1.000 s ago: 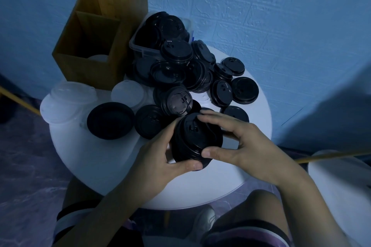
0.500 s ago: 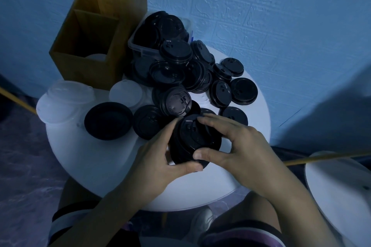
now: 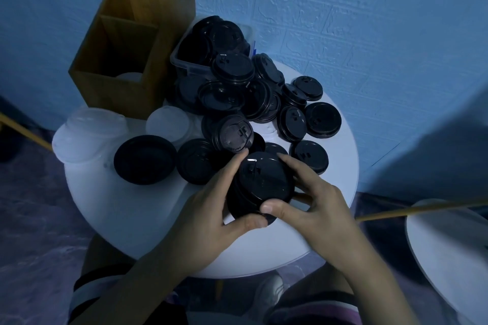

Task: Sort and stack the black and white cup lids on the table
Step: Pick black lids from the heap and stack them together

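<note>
A stack of black lids (image 3: 260, 185) sat between the two hands, just above the near part of a round white table (image 3: 118, 206). The left hand (image 3: 211, 214) curled round the stack's left side, its thumb under the near edge and its fingertips at the far edge. The right hand (image 3: 311, 208) gripped the other side, with its thumb pressed on the near rim and its fingers arched over the far side. So both hands were grasping the stack. Whether the bottom lid touched the table could not be told.

Just beyond the fingertips lay a heap of loose black lids (image 3: 237, 95), most of them overlapping one another, a few lying singly beyond the right hand. Beyond the left hand, an upturned black lid (image 3: 145, 162) lay flat on the table. Farther out on that side were white lids (image 3: 169, 121) and a stack of pale, see-through lids (image 3: 87, 137) at the table's edge.

Behind the heap stood a clear plastic tub (image 3: 184, 66) filled with more black lids. Beside it stood a tall wooden box (image 3: 126, 42) with open compartments.

The room was dim, with a blue textured wall (image 3: 343, 21) behind the table. A second white tabletop (image 3: 449, 258) showed past the right wrist, well apart from the first.
</note>
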Tool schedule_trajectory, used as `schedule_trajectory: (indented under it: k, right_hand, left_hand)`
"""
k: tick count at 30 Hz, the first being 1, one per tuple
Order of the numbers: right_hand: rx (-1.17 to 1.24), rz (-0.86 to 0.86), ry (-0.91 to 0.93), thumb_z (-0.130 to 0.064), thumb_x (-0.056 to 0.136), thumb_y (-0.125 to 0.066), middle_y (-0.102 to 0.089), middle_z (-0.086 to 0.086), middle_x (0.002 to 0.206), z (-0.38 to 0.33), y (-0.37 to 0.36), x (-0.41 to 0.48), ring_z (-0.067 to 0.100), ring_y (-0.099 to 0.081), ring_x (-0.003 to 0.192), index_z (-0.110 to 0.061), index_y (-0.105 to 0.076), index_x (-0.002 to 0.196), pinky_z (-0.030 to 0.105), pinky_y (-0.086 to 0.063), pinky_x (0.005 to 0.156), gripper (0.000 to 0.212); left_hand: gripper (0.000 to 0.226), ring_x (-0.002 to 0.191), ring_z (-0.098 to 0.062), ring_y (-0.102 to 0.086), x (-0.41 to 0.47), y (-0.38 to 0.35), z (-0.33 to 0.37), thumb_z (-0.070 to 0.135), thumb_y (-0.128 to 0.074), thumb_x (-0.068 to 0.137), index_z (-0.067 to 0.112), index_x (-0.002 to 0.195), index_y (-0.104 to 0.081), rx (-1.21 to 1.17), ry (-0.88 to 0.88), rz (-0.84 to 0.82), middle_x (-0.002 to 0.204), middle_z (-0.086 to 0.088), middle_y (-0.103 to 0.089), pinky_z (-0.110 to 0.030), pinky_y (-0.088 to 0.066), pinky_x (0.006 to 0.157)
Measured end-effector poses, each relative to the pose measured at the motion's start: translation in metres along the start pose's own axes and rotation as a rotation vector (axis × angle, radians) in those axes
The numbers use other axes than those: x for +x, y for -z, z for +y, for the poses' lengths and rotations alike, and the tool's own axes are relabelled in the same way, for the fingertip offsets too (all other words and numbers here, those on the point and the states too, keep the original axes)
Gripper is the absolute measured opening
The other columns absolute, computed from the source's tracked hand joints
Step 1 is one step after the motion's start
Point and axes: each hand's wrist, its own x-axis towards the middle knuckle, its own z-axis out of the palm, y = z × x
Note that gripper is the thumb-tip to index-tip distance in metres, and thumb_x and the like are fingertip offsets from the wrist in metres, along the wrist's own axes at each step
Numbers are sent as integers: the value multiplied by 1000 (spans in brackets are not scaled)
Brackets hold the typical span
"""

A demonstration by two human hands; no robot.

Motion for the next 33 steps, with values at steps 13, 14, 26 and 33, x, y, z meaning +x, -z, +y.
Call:
schedule_trajectory:
  k: [13, 14, 26, 33]
  right_hand:
    - [173, -164, -17, -27, 88, -71, -60, -22, 140, 14, 10, 0, 1, -51, 136, -30, -36, 154, 34, -38, 119, 75]
    - [174, -165, -15, -26, 88, -71, -60, -22, 141, 15, 10, 0, 1, -51, 136, -30, -36, 154, 34, -38, 119, 75]
    - [176, -173, 25, -26, 85, -74, -62, -23, 138, 20, 10, 4, 0, -53, 134, -29, -38, 154, 26, -39, 116, 78]
    - [179, -182, 39, -28, 85, -76, -62, -22, 138, 20, 13, 10, -1, -53, 133, -32, -40, 152, 26, -41, 115, 77]
  left_hand:
    - [44, 140, 3, -45, 3, -1, 0, 40, -31, 108, 48, 152, -35, -83, -12, 45, 147, 28, -51, -12, -34, 110]
    - [44, 138, 3, -46, 3, -2, 0, 38, -32, 108, 50, 150, -36, -88, -8, 52, 146, 29, -52, -13, -35, 109]
    - [46, 143, 5, -38, -5, 3, -1, 51, -30, 106, 53, 152, -27, -78, 48, -29, 152, 30, -43, -30, -32, 115]
    - [71, 139, 0, -46, -1, 0, 8, 51, -60, 90, 54, 152, -26, -51, 27, -13, 149, 26, -49, -38, -40, 114]
